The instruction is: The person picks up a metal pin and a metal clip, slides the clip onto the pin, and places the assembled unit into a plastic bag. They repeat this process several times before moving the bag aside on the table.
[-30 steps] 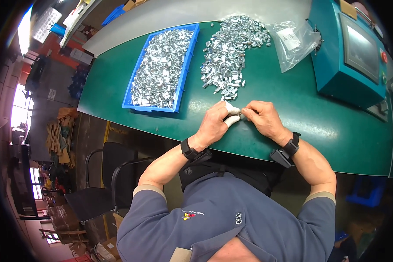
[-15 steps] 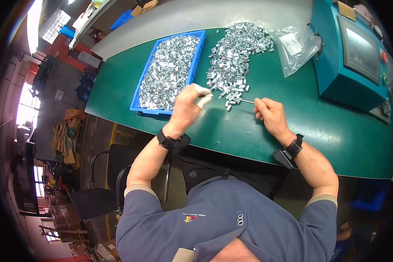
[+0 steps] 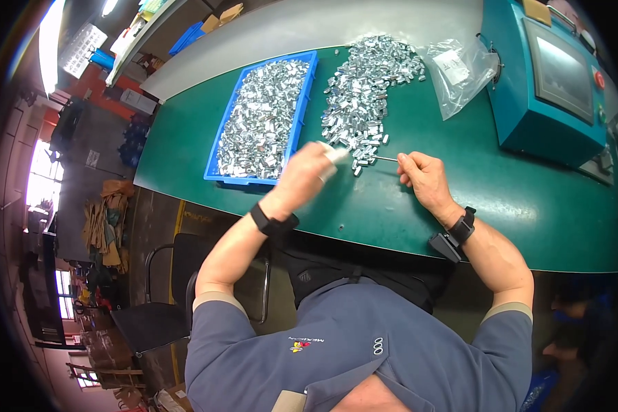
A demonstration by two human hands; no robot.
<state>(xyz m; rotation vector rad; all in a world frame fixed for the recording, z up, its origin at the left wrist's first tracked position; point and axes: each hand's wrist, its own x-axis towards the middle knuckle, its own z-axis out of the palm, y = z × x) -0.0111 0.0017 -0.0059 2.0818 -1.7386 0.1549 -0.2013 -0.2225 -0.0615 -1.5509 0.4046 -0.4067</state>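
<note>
In the middle of the frame, on a green table (image 3: 460,206), the person's left hand (image 3: 307,172) hovers just above the surface with its fingers curled around a small pale piece (image 3: 336,154) that sticks out at the fingertips; the hand is blurred, so what kind of piece it is cannot be told. A little to the right, the right hand (image 3: 422,177) rests on the table with thumb and forefinger pinched on one end of a thin metal rod (image 3: 384,158), which points left toward the loose pile of small metal parts (image 3: 367,93). That pile spreads from the centre of the frame up toward the top edge, lying straight on the green surface, and its nearest pieces sit just beside the left hand's fingertips. Left of the pile, touching or nearly touching its edge, stands a shallow blue tray (image 3: 218,177), long and rectangular, filled almost to its rim with the same sort of shiny metal parts (image 3: 264,117). In the upper right of the frame a clear plastic bag (image 3: 460,72) lies crumpled, with a white label inside it and otherwise looking nearly flat; it leans against a teal machine (image 3: 529,123) with a dark screen (image 3: 562,69) on its sloped face. Both wrists carry dark bands, and a small black clip-like object (image 3: 443,246) lies at the table's near edge by the right forearm.
</note>
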